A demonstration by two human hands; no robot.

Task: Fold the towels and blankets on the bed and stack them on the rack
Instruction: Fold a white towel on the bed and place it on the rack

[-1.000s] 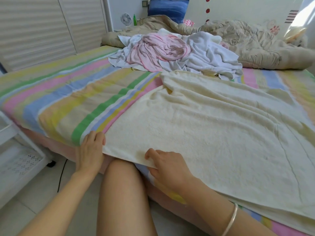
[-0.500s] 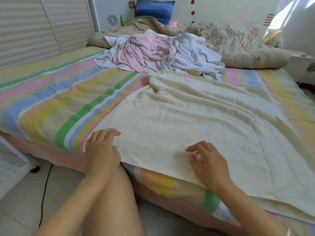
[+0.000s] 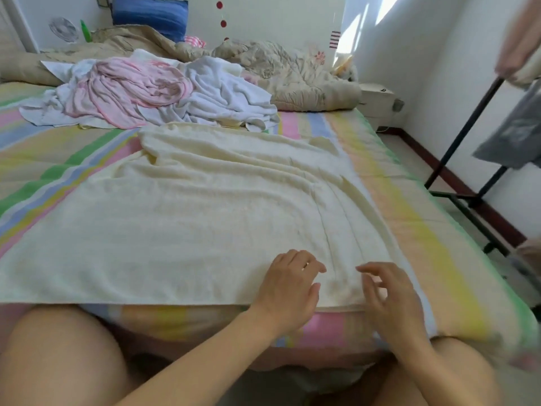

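Cream towel, spread on bed: left hand and right hand at its 5 o'clock hem, grips loose and empty; advisable to smooth wrinkles toward 1 o'clock before folding.

Can't see left end of cream towel, cropped by frame. Can't tell if blurred fingers of right hand touch it. Cropped and smeared at right edge: black stand, grey cloth. Can't count pieces in white-pink pile.

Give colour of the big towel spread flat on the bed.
Plain pale cream-yellow towel, no pattern; it shows best in the head view.
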